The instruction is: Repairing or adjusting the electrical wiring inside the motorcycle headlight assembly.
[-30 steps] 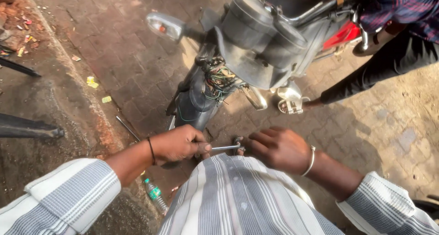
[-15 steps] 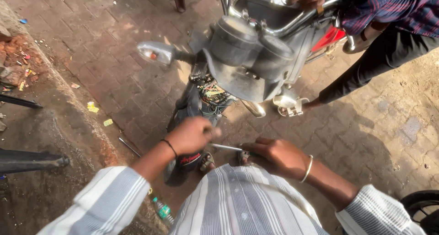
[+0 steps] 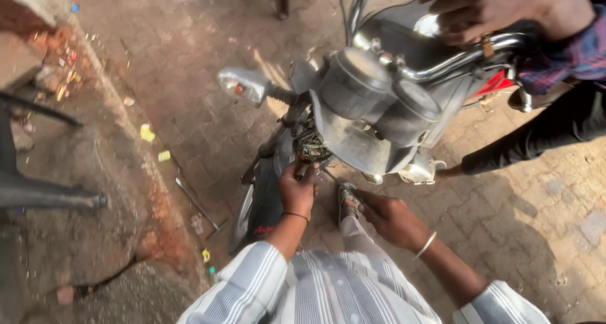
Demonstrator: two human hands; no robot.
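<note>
1. The left hand (image 3: pixel 297 188) is clenched at the wire bundle (image 3: pixel 309 144) under the motorcycle's headlight housing (image 3: pixel 353 131).
2. The right hand (image 3: pixel 391 220) grips a thin metal tool (image 3: pixel 329 174) just beside it.
3. Another person's hand (image 3: pixel 492 8) holds the handlebar (image 3: pixel 467 56).

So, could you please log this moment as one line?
left hand: at wire bundle | right hand: beside sandalled foot | motorcycle: another person's hand on handlebar
</note>
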